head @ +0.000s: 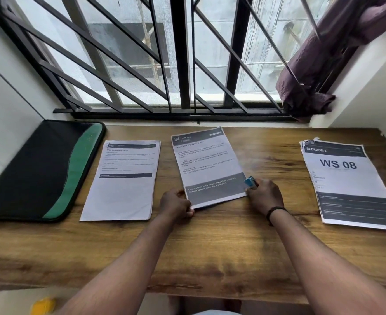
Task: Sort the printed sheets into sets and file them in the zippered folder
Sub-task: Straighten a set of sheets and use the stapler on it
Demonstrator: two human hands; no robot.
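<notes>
A printed sheet headed "34 KITCHEN" [206, 164] lies tilted at the middle of the wooden desk [210, 242]. My left hand [176, 204] pinches its near left corner. My right hand [264, 195] touches its near right corner and also holds a small blue object [250, 181], perhaps a stapler. A stack of sheets [125, 183] lies to the left. Another stack topped "BEDROOM 3, WS 08" [346, 185] lies at the right. The black and green zippered folder [40, 171] lies shut at the far left.
A barred window [180, 64] rises behind the desk, with a purple curtain [319, 64] bunched at its right. White walls close in on both sides. A yellow object [43, 305] lies on the floor below the desk's near left edge.
</notes>
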